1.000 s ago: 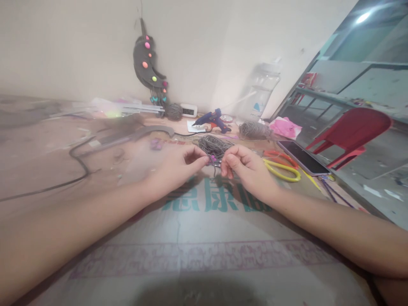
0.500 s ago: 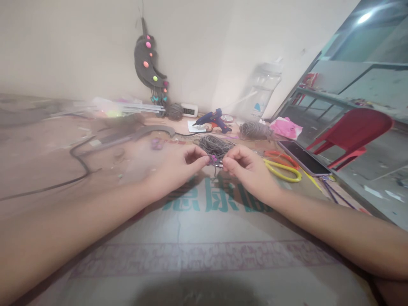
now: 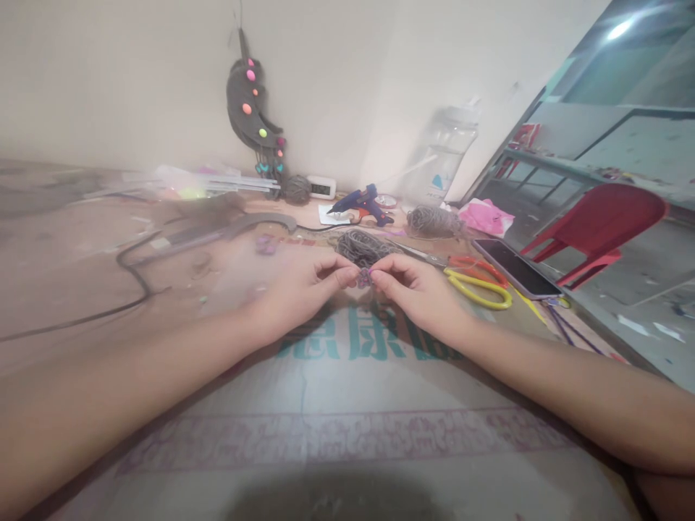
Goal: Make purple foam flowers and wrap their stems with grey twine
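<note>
Between my two hands is a small purple flower-shaped piece (image 3: pixel 364 277), partly covered by fingertips. My left hand (image 3: pixel 320 286) pinches its left side between thumb and forefinger. From the other side, the thumb and forefinger of my right hand (image 3: pixel 413 286) are closed on its right edge. Just behind the fingers lies a loose bundle of grey yarn (image 3: pixel 361 244). Scissors with yellow and orange handles (image 3: pixel 481 291) rest to the right, close to my right hand. Another purple piece (image 3: pixel 266 244), blurred, lies beyond my left hand.
Along the wall are a blue glue gun (image 3: pixel 361 202), a water bottle (image 3: pixel 448 159), a grey yarn skein (image 3: pixel 431 219) and a small white clock-like display (image 3: pixel 321 188). A phone (image 3: pixel 518 268) lies at the right edge. A black cable (image 3: pixel 144 286) crosses the left side.
My right hand has moved slightly left, and its fingertips now meet the purple flower-shaped piece. The dangling grey strand below it no longer shows. My left hand stays nearly in place.
</note>
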The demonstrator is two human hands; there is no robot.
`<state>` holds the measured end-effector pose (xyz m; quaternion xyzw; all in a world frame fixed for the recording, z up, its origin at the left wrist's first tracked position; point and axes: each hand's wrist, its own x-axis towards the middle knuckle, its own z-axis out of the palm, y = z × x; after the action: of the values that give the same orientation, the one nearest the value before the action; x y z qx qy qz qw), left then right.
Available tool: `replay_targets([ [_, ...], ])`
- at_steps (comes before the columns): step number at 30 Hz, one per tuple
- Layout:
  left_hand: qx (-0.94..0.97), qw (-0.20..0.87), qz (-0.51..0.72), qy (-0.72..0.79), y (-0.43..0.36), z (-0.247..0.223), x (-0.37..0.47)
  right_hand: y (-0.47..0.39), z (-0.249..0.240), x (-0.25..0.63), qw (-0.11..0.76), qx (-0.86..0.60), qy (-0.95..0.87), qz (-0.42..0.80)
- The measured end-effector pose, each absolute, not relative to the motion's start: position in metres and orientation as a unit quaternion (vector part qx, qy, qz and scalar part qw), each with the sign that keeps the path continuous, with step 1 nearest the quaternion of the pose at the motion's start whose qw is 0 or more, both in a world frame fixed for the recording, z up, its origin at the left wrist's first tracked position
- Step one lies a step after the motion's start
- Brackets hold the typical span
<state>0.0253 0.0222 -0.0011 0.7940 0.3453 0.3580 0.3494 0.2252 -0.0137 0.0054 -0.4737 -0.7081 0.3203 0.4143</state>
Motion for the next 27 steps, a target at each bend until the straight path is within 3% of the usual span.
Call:
replay_targets([
  [8,0.739,0.393,0.386,0.388,0.026,-0.007,0.024,-0.016,0.007,0.223,0.422,-0.477,-0.699,0.327],
  [19,0.779,0.348,0.353,0.385,0.02,0.001,0.029,-0.014,0.004,0.227,0.413,-0.482,-0.707,0.313],
  [27,0.755,0.357,0.379,0.398,0.025,-0.004,0.028,-0.017,0.007,0.234,0.47,-0.451,-0.73,0.205],
])
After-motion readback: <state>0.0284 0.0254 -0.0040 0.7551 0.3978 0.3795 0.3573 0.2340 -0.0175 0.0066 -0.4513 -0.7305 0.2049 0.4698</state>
